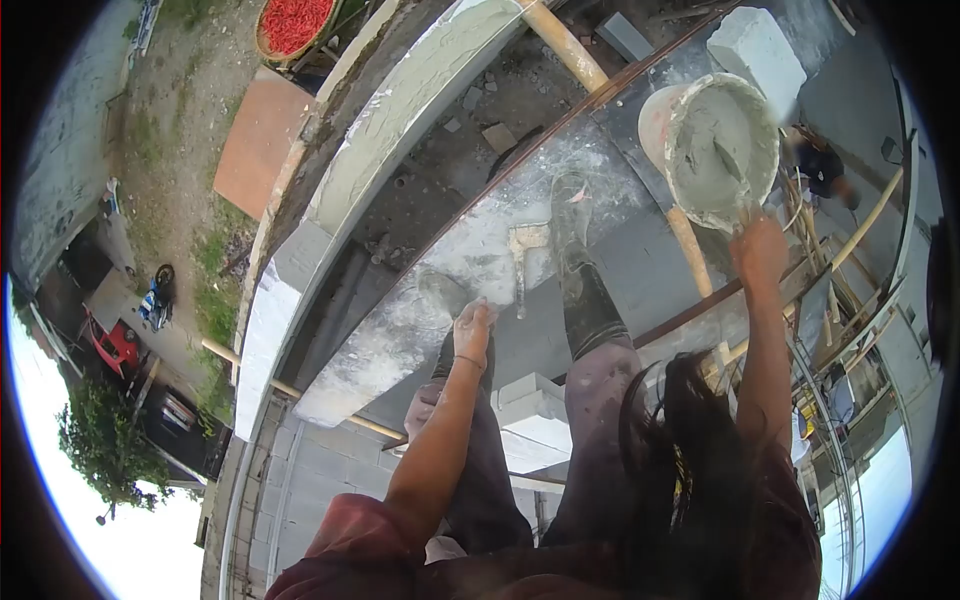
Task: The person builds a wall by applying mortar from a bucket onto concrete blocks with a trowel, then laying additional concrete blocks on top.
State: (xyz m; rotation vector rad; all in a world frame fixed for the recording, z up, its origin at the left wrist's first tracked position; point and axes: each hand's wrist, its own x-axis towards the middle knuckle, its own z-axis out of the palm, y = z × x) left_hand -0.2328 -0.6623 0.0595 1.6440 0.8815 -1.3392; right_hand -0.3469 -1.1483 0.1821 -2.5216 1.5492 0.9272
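A bucket (655, 125) with a mortar-crusted rim stands at the upper right, holding wet grey mortar (705, 140). At its near rim my right hand (760, 245) is closed on the handle of a tool whose mortar-coated end (733, 165) lies in the mortar. My left hand (474, 325) hangs in front of my left leg, its fingers drawn together; whether anything is between them is too small to tell. A mortar-smeared tool with a long narrow part (520, 270) lies on the platform (370, 350) between my boots.
A curved block wall topped with mortar (375, 130) runs along the left. White blocks (755, 55) sit behind the bucket and below the platform (535, 415). Bamboo poles (565, 45) cross near the platform. Another person (820, 170) is at the far right, lower down.
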